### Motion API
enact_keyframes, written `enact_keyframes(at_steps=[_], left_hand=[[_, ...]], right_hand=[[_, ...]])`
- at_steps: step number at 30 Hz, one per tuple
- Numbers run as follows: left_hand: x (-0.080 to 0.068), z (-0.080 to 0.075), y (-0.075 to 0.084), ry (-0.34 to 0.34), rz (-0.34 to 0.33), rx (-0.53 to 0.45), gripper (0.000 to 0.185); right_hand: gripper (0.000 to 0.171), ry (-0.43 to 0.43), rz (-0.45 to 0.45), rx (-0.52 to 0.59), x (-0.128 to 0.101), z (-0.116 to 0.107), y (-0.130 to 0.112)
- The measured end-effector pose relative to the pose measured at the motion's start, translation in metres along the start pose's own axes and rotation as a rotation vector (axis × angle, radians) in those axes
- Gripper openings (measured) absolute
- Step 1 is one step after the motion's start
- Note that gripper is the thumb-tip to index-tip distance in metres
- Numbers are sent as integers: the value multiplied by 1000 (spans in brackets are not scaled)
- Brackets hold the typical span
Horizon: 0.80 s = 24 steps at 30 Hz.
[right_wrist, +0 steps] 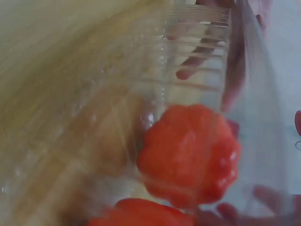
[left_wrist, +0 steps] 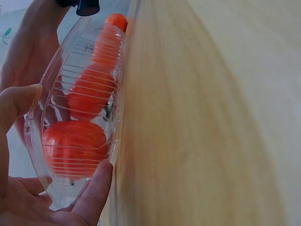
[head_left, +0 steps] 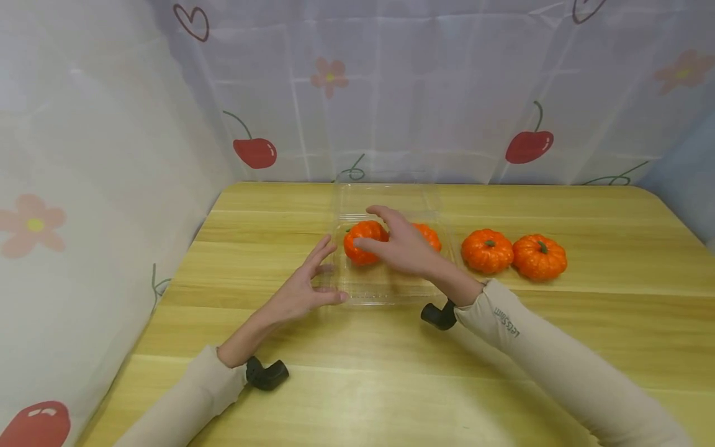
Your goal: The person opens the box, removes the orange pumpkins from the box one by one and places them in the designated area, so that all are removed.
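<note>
A pale curtain (head_left: 391,93) printed with cherries, flowers and hearts is hanging behind and to the left of a wooden table (head_left: 357,385), which is filling most of the head view. On the table, toward the back and a little left of the middle, a clear plastic box (head_left: 385,288) is lying open, its lid (head_left: 385,198) leaning back toward the curtain. Two orange pumpkins are sitting inside it: one pumpkin (head_left: 364,241) at the left and a second pumpkin (head_left: 429,236) just beside it, partly hidden behind the right hand. Two more pumpkins (head_left: 514,253) are resting side by side on the bare table to the right of the box, touching each other and apart from it.

The right hand (head_left: 402,245) is reaching over the box with fingers spread and relaxed, its fingertips lying on the left pumpkin without closing around it. The left hand (head_left: 304,288) is resting against the left wall of the box, fingers straight and spread, the thumb lying along the near corner; it is not clasping anything. Both arms are wearing beige sleeves (head_left: 536,347).
</note>
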<state>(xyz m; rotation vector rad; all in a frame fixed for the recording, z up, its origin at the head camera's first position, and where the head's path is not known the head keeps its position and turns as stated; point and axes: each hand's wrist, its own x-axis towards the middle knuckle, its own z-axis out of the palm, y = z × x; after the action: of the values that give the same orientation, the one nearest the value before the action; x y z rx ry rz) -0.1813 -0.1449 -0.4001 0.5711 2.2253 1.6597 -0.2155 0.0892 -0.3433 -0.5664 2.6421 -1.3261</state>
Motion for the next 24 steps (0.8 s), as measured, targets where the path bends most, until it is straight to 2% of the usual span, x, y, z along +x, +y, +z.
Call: enact_keyframes(at_steps=[4, 10, 18, 24], left_hand=[[0, 0, 2, -2, 1, -3, 100], [0, 1, 3, 2, -7, -1, 98], [-1, 0, 0, 7, -11, -8, 95], [-2, 1, 1, -2, 10, -5, 93]], right_hand=[[73, -40, 30, -18, 2, 4, -1], [71, -54, 21, -39, -1, 6, -4], [62, -64, -11, -142, -6, 11, -4], [58, -67, -24, -211, -7, 17, -3]])
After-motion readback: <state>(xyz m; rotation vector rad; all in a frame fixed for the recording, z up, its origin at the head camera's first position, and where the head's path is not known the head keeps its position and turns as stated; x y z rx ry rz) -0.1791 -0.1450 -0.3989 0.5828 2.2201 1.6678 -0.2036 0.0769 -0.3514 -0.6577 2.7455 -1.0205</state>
